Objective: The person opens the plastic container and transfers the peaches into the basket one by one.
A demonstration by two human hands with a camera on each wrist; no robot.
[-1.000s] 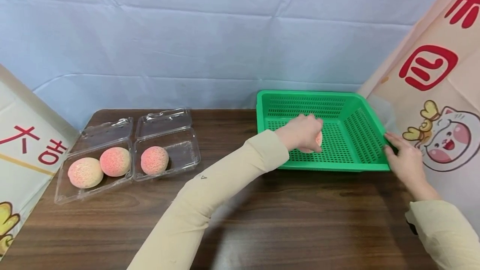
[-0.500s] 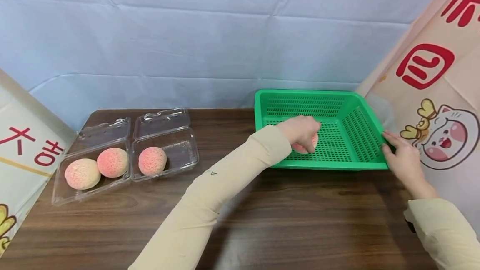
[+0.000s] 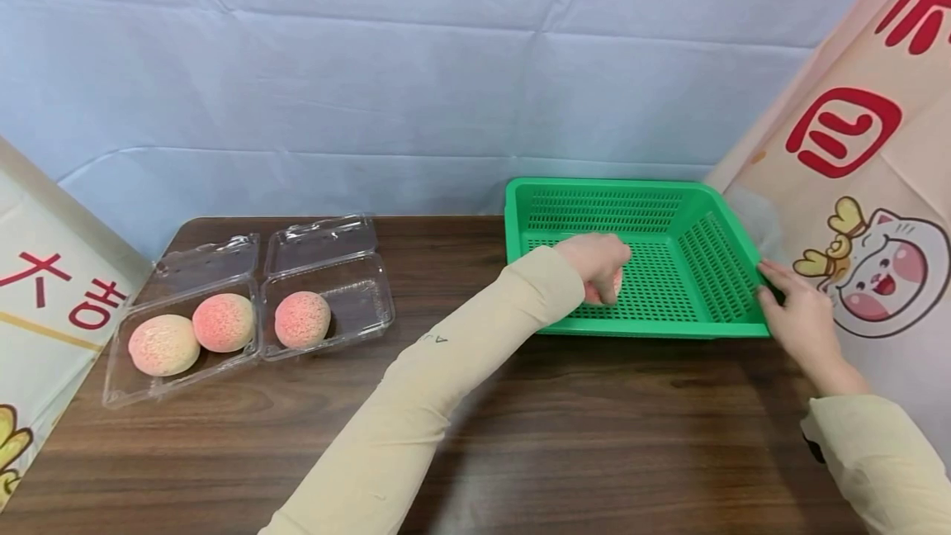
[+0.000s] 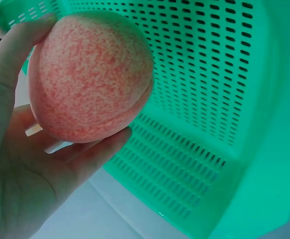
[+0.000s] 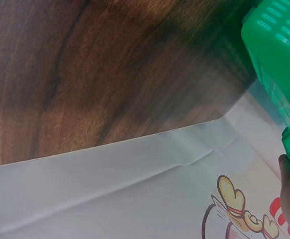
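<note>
In my head view the left hand (image 3: 594, 262) reaches over the green basket (image 3: 661, 327), gripping a peach (image 4: 90, 77). Its thumb (image 4: 23, 40) presses one side and its fingers (image 4: 102, 152) curl round the other — my left wrist view shows that plainly, with the basket's slotted walls behind. The peach is over the basket's floor, toward the near left; I can't tell whether it touches down. I see the right hand (image 3: 806, 316) at the near right corner, its fingers touching the rim, but whether they curl round it I can't tell. Well to the left on the bench (image 3: 594, 436) I have two clear boxes side by side, lids tipped back: the left box (image 3: 211, 366) holds a pale peach (image 3: 164, 345) beside a pink peach (image 3: 224, 323); the right box (image 3: 360, 295) holds one rosy peach (image 3: 303, 320).
</note>
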